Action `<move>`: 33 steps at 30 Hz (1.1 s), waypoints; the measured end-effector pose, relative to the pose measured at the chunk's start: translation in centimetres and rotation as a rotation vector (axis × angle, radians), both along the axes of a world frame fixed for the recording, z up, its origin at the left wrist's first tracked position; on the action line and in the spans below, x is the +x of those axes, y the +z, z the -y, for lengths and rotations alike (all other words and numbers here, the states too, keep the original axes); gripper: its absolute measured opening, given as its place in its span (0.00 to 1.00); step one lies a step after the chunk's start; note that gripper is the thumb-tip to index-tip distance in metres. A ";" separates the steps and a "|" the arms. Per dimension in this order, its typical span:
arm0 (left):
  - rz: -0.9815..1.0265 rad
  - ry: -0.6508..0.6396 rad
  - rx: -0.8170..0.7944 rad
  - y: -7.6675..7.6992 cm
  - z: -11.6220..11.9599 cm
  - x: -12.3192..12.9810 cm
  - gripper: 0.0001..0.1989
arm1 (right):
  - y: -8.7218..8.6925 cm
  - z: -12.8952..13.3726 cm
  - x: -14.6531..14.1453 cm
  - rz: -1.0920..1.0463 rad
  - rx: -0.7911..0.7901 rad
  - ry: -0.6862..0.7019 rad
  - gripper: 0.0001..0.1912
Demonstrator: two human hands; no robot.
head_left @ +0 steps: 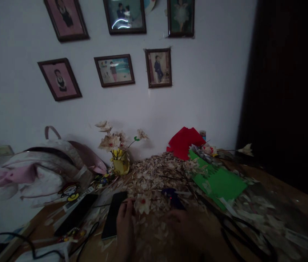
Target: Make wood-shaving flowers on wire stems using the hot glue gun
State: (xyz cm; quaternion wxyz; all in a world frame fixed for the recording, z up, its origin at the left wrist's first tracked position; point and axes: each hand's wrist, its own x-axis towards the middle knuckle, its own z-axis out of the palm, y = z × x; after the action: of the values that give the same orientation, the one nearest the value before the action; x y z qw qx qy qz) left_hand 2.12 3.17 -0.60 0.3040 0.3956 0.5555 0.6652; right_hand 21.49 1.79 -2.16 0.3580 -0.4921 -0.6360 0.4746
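My left hand [126, 218] is low in the middle of the head view, beside a dark phone. Its thumb and fingers are pinched at the left edge of a pale artificial flower [143, 203] with a red centre. To its right, my right hand [182, 220] is dark and smeared by motion, so its fingers do not show clearly. Just above that hand lies a blue glue gun [174, 200] with a small red light. I cannot tell whether the hand touches it. Behind both hands spreads a heap of pale petals [156, 174].
A yellow vase [121, 164] of similar flowers stands by the wall. Left are a pale backpack [50, 167] and two dark phones [112, 214] [76, 214]. Green sheet [219, 182] and red sheet [185, 142] lie right. A black cable [241, 227] loops at lower right.
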 end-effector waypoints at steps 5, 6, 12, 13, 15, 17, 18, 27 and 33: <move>-0.042 -0.089 -0.027 0.2 0.4 0.8 0.25 | 0.3 0.2 -0.1 -0.052 0.038 -0.036 0.12; -0.063 -0.101 -0.025 0.1 0.5 0.9 0.25 | 0.3 0.2 -0.1 -0.091 0.036 -0.047 0.11; -0.279 -0.188 -0.082 -1.7 1.1 1.2 0.21 | -0.6 0.0 -0.6 -0.209 0.053 -0.064 0.13; -0.292 -0.200 -0.090 -1.9 1.2 1.3 0.21 | -0.7 -0.1 -0.6 -0.219 0.071 -0.071 0.13; -0.305 -0.213 -0.095 -1.9 1.4 1.6 0.21 | -0.7 -0.2 -0.5 -0.191 0.098 -0.083 0.12; -0.307 -0.228 -0.105 -1.5 1.5 1.9 0.23 | -0.5 -0.3 -0.3 -0.113 0.142 -0.099 0.11; -0.303 -0.239 -0.115 -1.2 1.6 2.0 0.23 | -0.3 -0.3 -0.3 -0.074 0.160 -0.113 0.11; -0.315 -0.253 -0.093 -1.4 1.6 1.9 0.21 | 0.0 -0.3 -0.2 -0.034 0.117 -0.143 0.13; -0.293 -0.243 -0.115 -1.7 1.3 1.8 0.21 | 0.0 -0.4 -0.1 -0.038 0.063 -0.168 0.12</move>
State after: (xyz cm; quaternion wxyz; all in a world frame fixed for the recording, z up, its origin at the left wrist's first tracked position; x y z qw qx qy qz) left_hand 3.94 1.87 -2.28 0.3202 0.5344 0.5791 0.5259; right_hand 21.34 2.16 -2.20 0.4237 -0.5233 -0.6001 0.4320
